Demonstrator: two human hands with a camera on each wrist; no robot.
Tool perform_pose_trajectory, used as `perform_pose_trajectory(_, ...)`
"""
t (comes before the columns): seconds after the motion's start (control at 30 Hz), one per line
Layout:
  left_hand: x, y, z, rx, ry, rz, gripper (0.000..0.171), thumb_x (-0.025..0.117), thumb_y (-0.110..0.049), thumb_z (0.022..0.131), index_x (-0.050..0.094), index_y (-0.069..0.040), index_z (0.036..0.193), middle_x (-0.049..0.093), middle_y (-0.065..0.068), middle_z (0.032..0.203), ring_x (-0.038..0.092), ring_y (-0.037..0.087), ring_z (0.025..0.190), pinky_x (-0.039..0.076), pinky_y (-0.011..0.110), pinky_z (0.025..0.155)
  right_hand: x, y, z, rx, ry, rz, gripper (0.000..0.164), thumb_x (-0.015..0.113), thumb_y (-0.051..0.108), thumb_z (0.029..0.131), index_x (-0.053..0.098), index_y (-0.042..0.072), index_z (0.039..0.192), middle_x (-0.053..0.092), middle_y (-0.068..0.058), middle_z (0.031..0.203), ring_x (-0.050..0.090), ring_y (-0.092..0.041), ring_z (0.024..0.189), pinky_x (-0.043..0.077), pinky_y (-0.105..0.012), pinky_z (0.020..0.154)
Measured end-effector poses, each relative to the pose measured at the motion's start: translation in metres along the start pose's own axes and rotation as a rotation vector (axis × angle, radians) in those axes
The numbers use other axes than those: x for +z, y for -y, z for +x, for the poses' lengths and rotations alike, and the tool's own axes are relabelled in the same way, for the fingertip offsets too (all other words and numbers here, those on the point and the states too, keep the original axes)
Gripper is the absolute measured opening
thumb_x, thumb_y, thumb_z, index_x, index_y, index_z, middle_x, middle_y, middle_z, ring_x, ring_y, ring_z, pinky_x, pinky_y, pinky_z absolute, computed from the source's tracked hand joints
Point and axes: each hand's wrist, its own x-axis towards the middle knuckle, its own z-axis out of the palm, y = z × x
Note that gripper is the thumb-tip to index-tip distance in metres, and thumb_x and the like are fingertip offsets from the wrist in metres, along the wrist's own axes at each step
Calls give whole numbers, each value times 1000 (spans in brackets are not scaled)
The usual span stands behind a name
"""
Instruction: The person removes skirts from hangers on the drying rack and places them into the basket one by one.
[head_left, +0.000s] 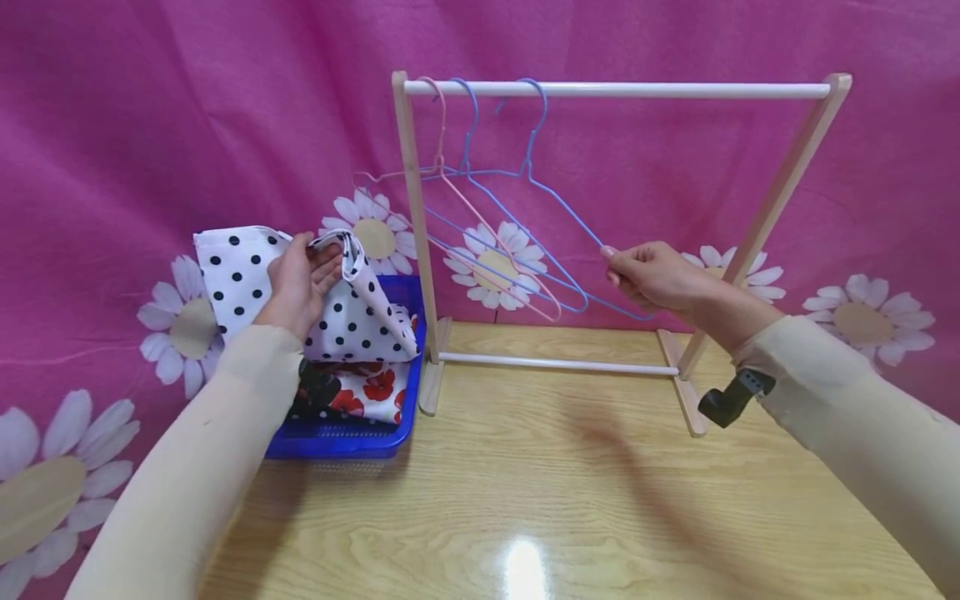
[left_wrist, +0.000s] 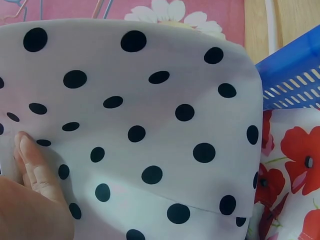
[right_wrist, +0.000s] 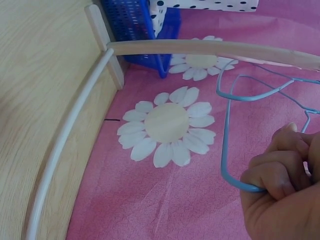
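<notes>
My left hand (head_left: 296, 279) holds up a folded white cloth with black polka dots (head_left: 348, 321) over the blue basket (head_left: 408, 417). In the left wrist view the polka-dot cloth (left_wrist: 165, 120) fills most of the picture, with the fingers (left_wrist: 37, 170) lying against it. My right hand (head_left: 663, 275) pinches the sloping right arm of a blue hanger (head_left: 562, 200), whose hook sits on the rack's white top rail (head_left: 675, 89). Seen from the right wrist, curled fingers wrap around the blue wire (right_wrist: 227, 150).
Left of the held hanger, a second blue hanger (head_left: 491, 196) and a pink hanger (head_left: 468, 208) hang on the rail. A cloth with red flowers (head_left: 375, 392) lies in the basket. The rack's wooden left post (head_left: 415, 208) stands beside the basket on the wooden table (head_left: 525, 475).
</notes>
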Motion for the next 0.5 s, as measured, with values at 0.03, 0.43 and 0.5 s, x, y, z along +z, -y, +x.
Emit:
perform_pose_trajectory(0.03,0,0,1,-1,2,0,22,53,-32,104,58,-11,107,72,-4,75,70,7,70,58,17,64,0,0,0,-1,1,1,51,35,37,110,54,17,66,31,10,54,22,-4,47,13,-27,46)
perform_pose_trajectory(0.43,0,6,12,-52,-18,54,24,55,-36,104,57,-13,110,76,-3,93,72,6,75,60,18,69,3,5,4,8,2,-21,51,36,37,110,53,18,66,29,11,53,22,-3,47,14,-26,46)
perform_pose_trajectory(0.5,0,6,12,-62,-17,43,24,56,-35,103,57,-13,109,77,-2,92,72,7,73,60,19,69,4,6,4,15,5,-18,51,36,38,110,52,18,66,29,11,53,22,-3,47,14,-26,45)
